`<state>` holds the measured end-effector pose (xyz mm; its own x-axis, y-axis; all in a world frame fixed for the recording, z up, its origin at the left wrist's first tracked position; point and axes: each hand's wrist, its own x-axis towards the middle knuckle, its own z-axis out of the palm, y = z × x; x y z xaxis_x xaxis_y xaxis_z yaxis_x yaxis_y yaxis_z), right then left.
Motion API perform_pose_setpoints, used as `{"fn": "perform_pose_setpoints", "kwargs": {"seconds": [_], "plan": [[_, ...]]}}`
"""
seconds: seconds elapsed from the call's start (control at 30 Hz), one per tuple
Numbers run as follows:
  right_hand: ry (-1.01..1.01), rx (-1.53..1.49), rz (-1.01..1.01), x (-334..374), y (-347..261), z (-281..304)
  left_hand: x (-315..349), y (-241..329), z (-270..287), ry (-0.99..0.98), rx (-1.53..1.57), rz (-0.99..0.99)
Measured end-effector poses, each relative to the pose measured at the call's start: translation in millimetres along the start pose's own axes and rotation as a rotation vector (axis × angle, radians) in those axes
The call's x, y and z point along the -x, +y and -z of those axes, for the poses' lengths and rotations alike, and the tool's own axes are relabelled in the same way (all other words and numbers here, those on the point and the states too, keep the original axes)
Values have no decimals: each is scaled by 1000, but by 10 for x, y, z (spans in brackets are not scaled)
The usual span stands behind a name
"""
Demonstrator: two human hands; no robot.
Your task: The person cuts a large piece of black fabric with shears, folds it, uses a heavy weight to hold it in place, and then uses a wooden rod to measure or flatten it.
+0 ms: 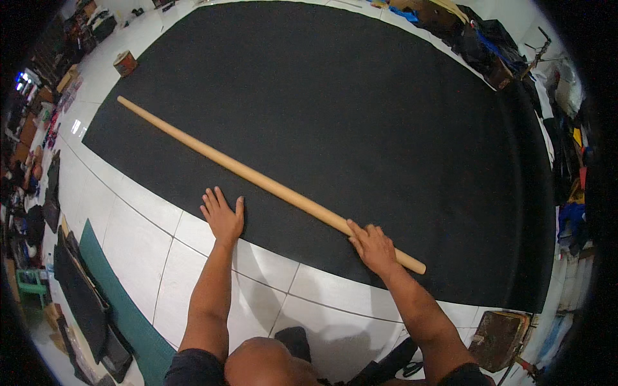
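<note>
A long tan cardboard tube (257, 180) lies slantwise across a wide black sheet of material (360, 96) spread over the floor. The tube's far end points to the upper left, its near end to the lower right. My right hand (374, 249) rests over the tube close to its near end, with the fingers curled across it. To the left, my left hand (223, 217) is pressed flat on the sheet by its near edge, fingers spread, apart from the tube. The undersides of both hands are hidden.
White floor tiles (135, 225) border the sheet. A tin can (125, 63) stands beyond its left corner. A green mat (109, 276) and dark folded pieces (80, 296) lie at the lower left. At the lower right is a worn box-like object (499, 340); clutter lines the far right.
</note>
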<state>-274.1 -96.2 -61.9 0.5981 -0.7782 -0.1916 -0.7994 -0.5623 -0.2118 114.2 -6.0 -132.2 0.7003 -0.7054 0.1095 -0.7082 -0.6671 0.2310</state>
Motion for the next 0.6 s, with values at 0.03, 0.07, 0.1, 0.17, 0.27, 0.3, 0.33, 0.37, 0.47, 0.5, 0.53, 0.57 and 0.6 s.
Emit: {"fn": "perform_pose_setpoints", "kwargs": {"seconds": [0.03,0.07,0.1,0.17,0.27,0.3,0.33,0.37,0.47,0.5,0.53,0.57,0.6], "plan": [[37,-13,-2,-101,26,20,1,10,-1,2,-9,0],[73,-26,-4,-199,62,32,8,21,0,3,-19,-1],[111,-45,-3,-310,62,37,11,-9,29,7,-35,-1],[97,-71,-67,-592,91,81,-3,-15,8,16,-11,2],[138,-95,-158,-980,172,135,-21,-21,-28,24,-10,-1],[145,-106,-206,-1091,180,163,-14,-32,-29,27,-22,-3],[150,-117,-256,-1153,217,158,-35,-23,-36,27,-49,-1],[159,-138,-305,-1187,286,130,-5,-23,-49,29,-47,-2],[171,-236,-486,-1176,526,141,-10,-29,-73,39,-35,-13],[185,-263,-527,-1108,619,125,-11,-42,-53,36,-33,-8],[203,-282,-571,-989,746,109,-15,-32,-51,32,-23,-4],[222,-302,-615,-845,873,92,-20,-44,-38,31,-25,-4],[214,-286,-661,-689,968,123,-23,-76,-24,33,-23,-1]]}}
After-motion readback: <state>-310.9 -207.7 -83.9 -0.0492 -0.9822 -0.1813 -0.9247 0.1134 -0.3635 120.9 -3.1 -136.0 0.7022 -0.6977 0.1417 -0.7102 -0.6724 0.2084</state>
